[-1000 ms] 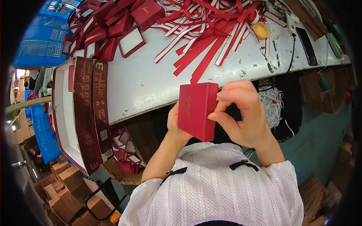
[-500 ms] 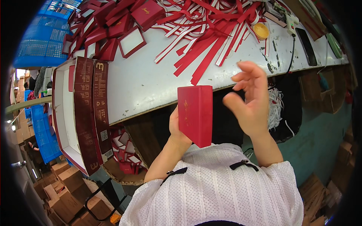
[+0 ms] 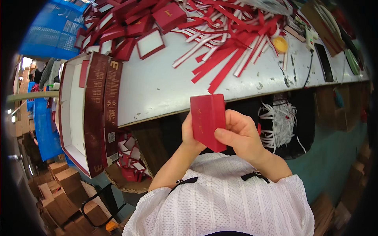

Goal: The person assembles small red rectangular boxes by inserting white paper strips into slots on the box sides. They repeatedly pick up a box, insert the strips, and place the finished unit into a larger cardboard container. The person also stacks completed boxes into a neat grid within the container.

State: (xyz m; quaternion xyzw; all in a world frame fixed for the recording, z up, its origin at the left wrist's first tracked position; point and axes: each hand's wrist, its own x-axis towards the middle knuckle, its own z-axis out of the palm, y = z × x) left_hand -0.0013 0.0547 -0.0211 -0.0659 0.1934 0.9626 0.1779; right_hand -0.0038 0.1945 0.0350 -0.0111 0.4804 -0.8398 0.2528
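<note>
A flat red gift box (image 3: 207, 122) with gold lettering is held upright just off the table's front edge. My left hand (image 3: 189, 131) grips it from the left, its fingers mostly hidden behind the box. My right hand (image 3: 241, 135) is closed on the right side, with the thumb on the box's edge near its lower right. On the table beyond lies a heap of red and white ribbons (image 3: 232, 43), their cut ends pointing toward me.
Red boxes (image 3: 136, 25) are piled at the far left beside blue crates (image 3: 49, 37). A large maroon carton (image 3: 92, 114) stands at the table's left end. A carton of small boxes (image 3: 132, 157) sits below. White strips (image 3: 279, 122) hang under the table; a phone (image 3: 323, 63) lies right.
My right hand has come down and left from the air and taken hold of the box's right side. The left hand keeps its grip. The view has shifted slightly.
</note>
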